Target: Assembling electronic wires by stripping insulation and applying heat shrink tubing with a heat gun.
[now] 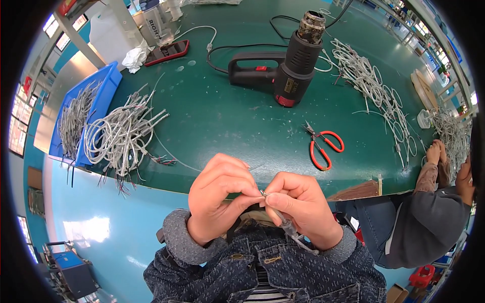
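**Fingertip work at a cable end, green bench**

A broad green-topped workbench is noted; clock positions are taken from the hands. A long tangle of pale grey cables is laid between one and two o'clock. At ten o'clock, a rectangular blue plastic tray is filled with grey leads, with a coiled heap of whitish cables beside it. A black heat gun with a metal nozzle is stood at twelve.

The left hand is closed in a thumb-and-finger pinch against the right hand, by which a pale cable with a translucent cylindrical sleeve is gripped, its tail directed toward five o'clock. Red-handled pliers are left spread at one to two o'clock.

Between the fingertips a tiny shiny tip is seen; its detail cannot be made out. In judgement, the cable is best steadied close behind the tip, with light, even pressure applied.
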Demonstrator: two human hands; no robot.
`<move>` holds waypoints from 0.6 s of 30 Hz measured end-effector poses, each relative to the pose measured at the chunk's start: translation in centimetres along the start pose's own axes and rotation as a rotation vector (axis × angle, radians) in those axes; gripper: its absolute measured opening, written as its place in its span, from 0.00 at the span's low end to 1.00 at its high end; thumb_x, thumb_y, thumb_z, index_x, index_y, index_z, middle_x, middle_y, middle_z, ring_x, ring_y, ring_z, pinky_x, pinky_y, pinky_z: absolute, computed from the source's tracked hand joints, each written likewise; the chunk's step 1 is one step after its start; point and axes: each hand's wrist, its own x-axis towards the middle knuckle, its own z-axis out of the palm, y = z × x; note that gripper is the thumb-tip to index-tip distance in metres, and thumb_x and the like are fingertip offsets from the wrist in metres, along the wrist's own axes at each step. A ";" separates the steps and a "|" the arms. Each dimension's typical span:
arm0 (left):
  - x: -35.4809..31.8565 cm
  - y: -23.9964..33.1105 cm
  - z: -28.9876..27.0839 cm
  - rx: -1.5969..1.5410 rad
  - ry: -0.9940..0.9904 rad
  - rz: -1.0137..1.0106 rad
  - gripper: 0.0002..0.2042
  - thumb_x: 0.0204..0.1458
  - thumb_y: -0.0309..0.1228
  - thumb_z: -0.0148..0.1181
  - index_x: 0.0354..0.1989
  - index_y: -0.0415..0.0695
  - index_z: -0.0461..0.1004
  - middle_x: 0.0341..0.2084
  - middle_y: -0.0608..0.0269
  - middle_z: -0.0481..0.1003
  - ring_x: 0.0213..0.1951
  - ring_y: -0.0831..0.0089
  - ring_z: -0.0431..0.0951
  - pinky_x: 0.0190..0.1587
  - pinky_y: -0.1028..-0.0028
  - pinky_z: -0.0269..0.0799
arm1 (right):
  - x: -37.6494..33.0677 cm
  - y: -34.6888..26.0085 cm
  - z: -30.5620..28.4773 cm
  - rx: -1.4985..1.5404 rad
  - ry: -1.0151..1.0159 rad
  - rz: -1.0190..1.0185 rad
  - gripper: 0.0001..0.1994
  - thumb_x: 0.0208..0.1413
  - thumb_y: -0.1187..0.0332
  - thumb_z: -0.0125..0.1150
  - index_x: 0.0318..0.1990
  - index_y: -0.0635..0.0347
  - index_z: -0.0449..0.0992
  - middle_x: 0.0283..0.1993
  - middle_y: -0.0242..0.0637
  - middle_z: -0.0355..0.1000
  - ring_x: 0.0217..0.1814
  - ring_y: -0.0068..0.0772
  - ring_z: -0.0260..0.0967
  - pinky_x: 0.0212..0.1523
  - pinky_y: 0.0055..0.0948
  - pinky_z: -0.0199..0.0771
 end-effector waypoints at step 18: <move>-0.8 -0.3 0.5 0.175 0.071 0.143 0.11 0.38 0.25 0.69 0.26 0.45 0.70 0.23 0.66 0.71 0.31 0.68 0.70 0.39 0.65 0.71 | 0.2 0.5 0.1 0.052 0.036 0.036 0.06 0.57 0.72 0.54 0.33 0.67 0.70 0.20 0.31 0.67 0.21 0.14 0.61 0.20 0.15 0.52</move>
